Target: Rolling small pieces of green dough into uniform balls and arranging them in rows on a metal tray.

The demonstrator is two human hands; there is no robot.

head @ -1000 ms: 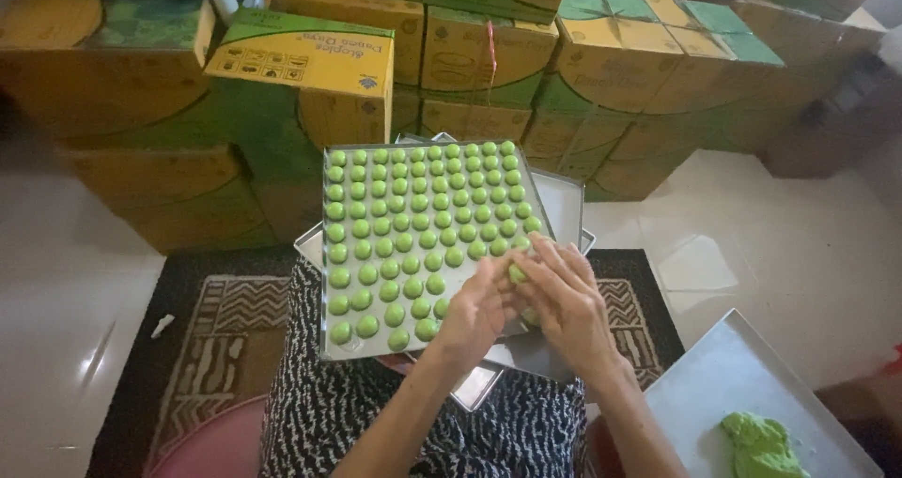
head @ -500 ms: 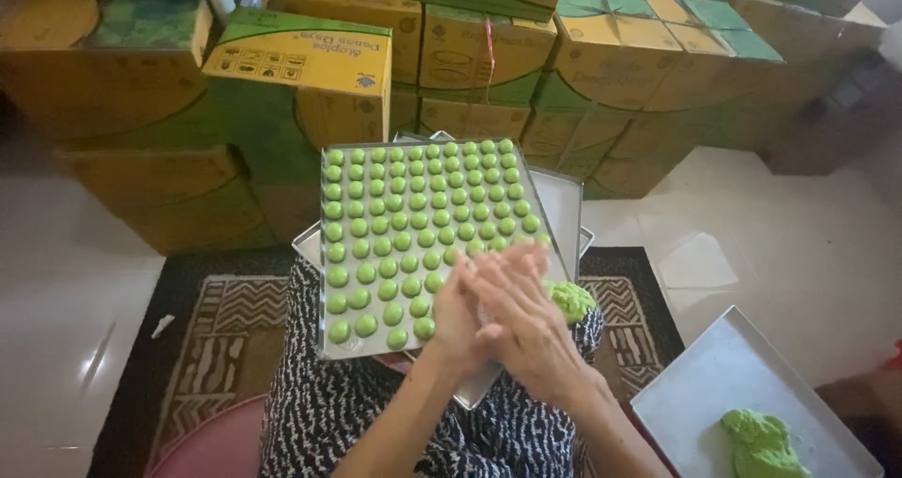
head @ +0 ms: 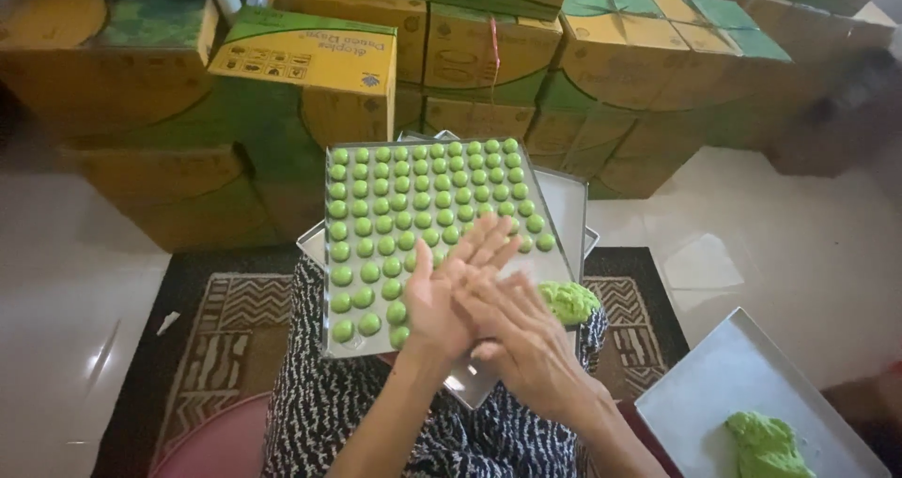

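A metal tray (head: 349,346) rests on my lap, filled with rows of small green dough balls (head: 404,203). Over its near right corner my left hand (head: 442,295) and my right hand (head: 521,332) are pressed palm to palm, fingers stretched out flat. Whatever lies between the palms is hidden. Just right of my hands sits a lump of green dough (head: 568,300) at the tray's edge.
More metal trays (head: 573,206) are stacked under the filled one. Another tray (head: 714,393) lies on the floor at the lower right with a green dough lump (head: 766,445) on it. Stacked yellow and green cardboard boxes (head: 310,65) stand behind. A patterned rug (head: 216,337) lies under me.
My hands have drawn back from the tray's right edge and come together palm to palm, sliding across each other. The dough lump beside them is now uncovered.
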